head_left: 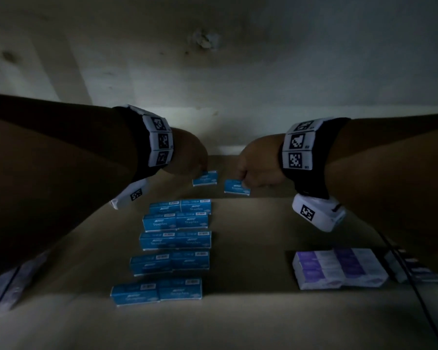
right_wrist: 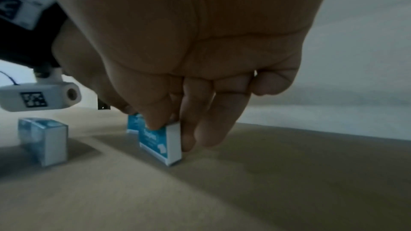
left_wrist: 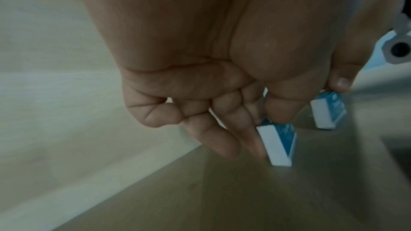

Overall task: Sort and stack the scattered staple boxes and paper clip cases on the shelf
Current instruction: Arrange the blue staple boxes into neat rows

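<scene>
My left hand pinches a small blue staple box at the back of the dim shelf. The left wrist view shows thumb and fingers on either side of that box, whose lower edge meets the shelf board. Close on its right, my right hand pinches a second blue staple box. In the right wrist view its thumb and fingers clamp this box, which stands on end. Paired blue staple boxes form several rows nearer to me.
A block of purple and white cases lies at the right, with dark boxes beyond it. A black cable runs down the right side. More purple packs lie at the far left. The shelf's back wall stands just behind both hands.
</scene>
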